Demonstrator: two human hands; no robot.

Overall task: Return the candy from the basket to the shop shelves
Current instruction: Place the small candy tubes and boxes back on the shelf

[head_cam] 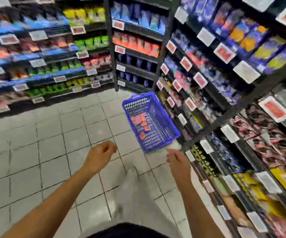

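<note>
Towering along the right of the aisle: dark shop shelves (228,103), packed with bright packets and price tags, blurring in the wide view. Sitting on the pale tiled floor (35,152) just beside their lowest tier: a blue plastic basket (164,124), open-topped and mesh-walled. Lying loose inside, toward its left wall: the candy (139,121), a small scatter of pink and orange packets (number hard to judge through the blur).

Likely handling as light, soft-wrapped and a little slippery, with nothing looking breakable; probably best pinching each packet by an edge or scooping several together, since the mesh bottom gives little to slide against.

Hovering in front of and below the basket, touching nothing: the left hand (101,155), fingers loosely curled and carrying nothing, and the right hand (177,160), fingers relaxed and likewise empty, nearer the basket's near corner. Candy lying ahead of both hands, within a forward reach.
</note>
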